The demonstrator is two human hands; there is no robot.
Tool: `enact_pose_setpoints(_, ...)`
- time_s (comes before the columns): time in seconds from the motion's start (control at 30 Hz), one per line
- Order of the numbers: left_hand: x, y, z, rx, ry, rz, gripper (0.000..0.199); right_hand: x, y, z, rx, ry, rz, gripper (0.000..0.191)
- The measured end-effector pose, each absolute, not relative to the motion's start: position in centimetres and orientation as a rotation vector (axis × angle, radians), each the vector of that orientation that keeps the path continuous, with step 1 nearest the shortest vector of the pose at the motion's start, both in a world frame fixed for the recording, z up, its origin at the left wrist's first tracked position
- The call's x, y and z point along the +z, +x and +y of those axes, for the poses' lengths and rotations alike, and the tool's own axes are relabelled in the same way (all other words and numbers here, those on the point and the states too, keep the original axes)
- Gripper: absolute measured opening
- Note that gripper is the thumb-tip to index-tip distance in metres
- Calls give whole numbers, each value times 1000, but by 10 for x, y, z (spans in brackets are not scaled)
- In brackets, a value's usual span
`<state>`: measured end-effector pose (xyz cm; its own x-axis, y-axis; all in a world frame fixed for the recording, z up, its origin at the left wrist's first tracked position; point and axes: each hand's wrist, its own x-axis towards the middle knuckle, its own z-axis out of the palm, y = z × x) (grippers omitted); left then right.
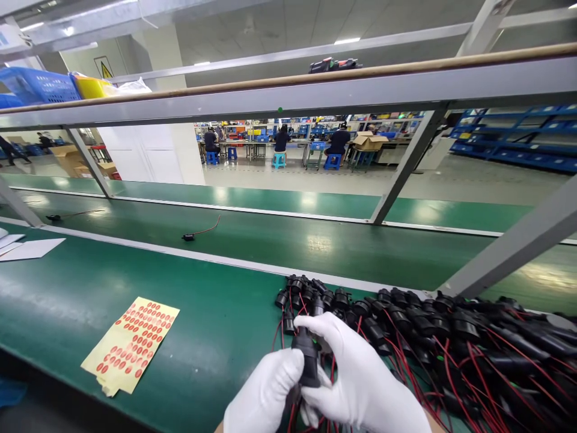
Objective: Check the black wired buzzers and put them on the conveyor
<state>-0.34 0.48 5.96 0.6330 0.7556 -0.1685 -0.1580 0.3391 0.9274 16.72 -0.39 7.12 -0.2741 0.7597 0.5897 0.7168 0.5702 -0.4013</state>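
Both of my hands wear white gloves and hold one black cylindrical part with red wires [306, 356] over the green bench. My left hand [265, 391] grips it from the left, thumb against its side. From the right, my right hand [356, 373] curls its fingers and thumb around the same part. A large pile of similar black parts with red wires [415, 325] lies just beyond and to the right of my hands. On the left lies a yellowish sheet of round red stickers [135, 343], with some gaps in its rows.
Behind a pale divider strip, the green conveyor belt [270, 234] carries a small black part with a wire [188, 237]. White papers [27, 248] lie at the far left. A shelf rail [288, 93] crosses above, with slanted posts. People sit at far workbenches.
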Motion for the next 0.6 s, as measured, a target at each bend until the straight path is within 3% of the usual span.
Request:
enact_pose_setpoints(0.13, 42, -5, 0, 632, 946, 638, 73, 74, 167, -7, 125, -1211, -2026, 59)
enact_pose_setpoints(0.4, 55, -17, 1, 664, 1138, 663, 64, 78, 167, -15, -7, -1141, -2046, 72)
enact_pose_setpoints(0.6, 55, -11, 0, 645, 1009, 502, 65, 74, 166, -15, 144, -1155, -2004, 72)
